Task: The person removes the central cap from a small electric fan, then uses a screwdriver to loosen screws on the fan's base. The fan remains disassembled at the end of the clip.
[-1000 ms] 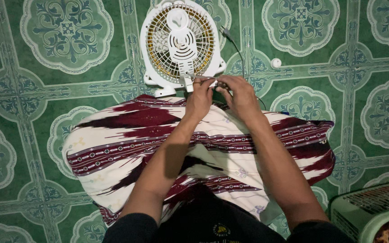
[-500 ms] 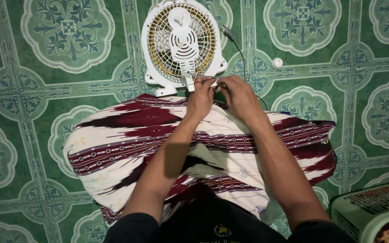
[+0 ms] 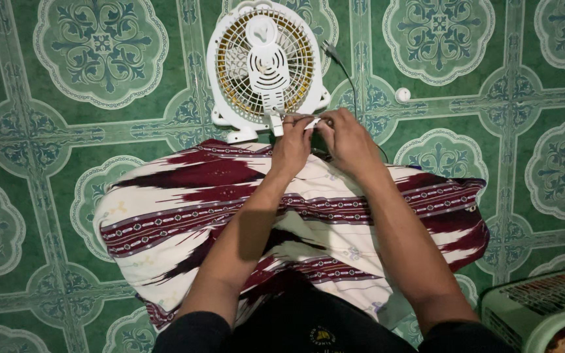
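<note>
A small white fan (image 3: pixel 264 62) with a yellow inner grille lies flat on the green patterned floor (image 3: pixel 73 150), its back facing up. My left hand (image 3: pixel 291 145) and my right hand (image 3: pixel 342 138) meet just below the fan's base, both pinching thin wires (image 3: pixel 299 117) that lead out of the fan. A small dark part sits between the fingers; what it is stays unclear. A dark cable (image 3: pixel 348 72) runs from the fan's right side down past my right hand.
A maroon and white patterned cloth (image 3: pixel 184 209) covers my lap. A small white round knob (image 3: pixel 402 95) lies on the floor right of the fan. The corner of a pale green plastic crate (image 3: pixel 544 307) stands at the lower right.
Both hands stay at the wires below the fan with small finger shifts; my right hand has closed in toward the left. The view has drifted slightly.
</note>
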